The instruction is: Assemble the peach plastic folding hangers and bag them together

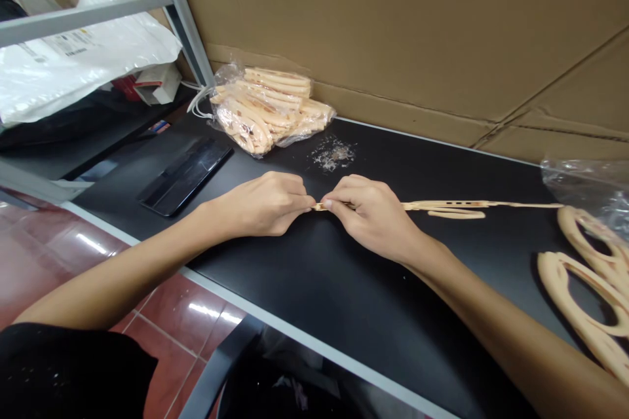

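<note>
Above the middle of the black tabletop (295, 301), my left hand (268, 203) and my right hand (368, 213) meet almost fingertip to fingertip. Both pinch the end of a thin beige strap (445, 205), with a small brown patch showing between them. From behind my right hand the strap runs to the right and has dark slots along it. A short loop of it hangs below. Its far end reaches towards a pile of looped beige straps (555, 268) at the right edge. My fingers hide part of the pinched end.
Clear plastic bags of bundled beige straps (275, 108) lie at the back. Beside them are small scraps (334, 154). A black phone-like slab (185, 175) rests to the left. Metal shelf posts (184, 19), a white parcel bag (88, 55) and a cardboard wall (393, 33) bound the table.
</note>
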`<action>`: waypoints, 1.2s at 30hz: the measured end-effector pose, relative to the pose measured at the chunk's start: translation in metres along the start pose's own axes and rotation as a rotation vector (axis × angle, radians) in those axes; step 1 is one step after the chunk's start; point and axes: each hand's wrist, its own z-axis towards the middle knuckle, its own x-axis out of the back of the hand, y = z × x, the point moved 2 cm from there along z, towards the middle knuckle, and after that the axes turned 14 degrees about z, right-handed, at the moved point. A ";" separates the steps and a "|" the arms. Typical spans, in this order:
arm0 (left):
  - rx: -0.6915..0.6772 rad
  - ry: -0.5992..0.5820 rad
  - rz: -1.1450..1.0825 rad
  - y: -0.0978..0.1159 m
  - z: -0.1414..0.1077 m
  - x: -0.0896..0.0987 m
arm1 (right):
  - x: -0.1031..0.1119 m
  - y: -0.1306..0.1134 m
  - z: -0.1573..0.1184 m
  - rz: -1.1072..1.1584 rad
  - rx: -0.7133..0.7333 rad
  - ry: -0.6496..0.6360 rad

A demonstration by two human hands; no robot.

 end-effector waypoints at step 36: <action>0.251 0.249 -0.116 -0.006 -0.009 -0.018 | -0.001 0.004 -0.003 0.087 -0.108 0.125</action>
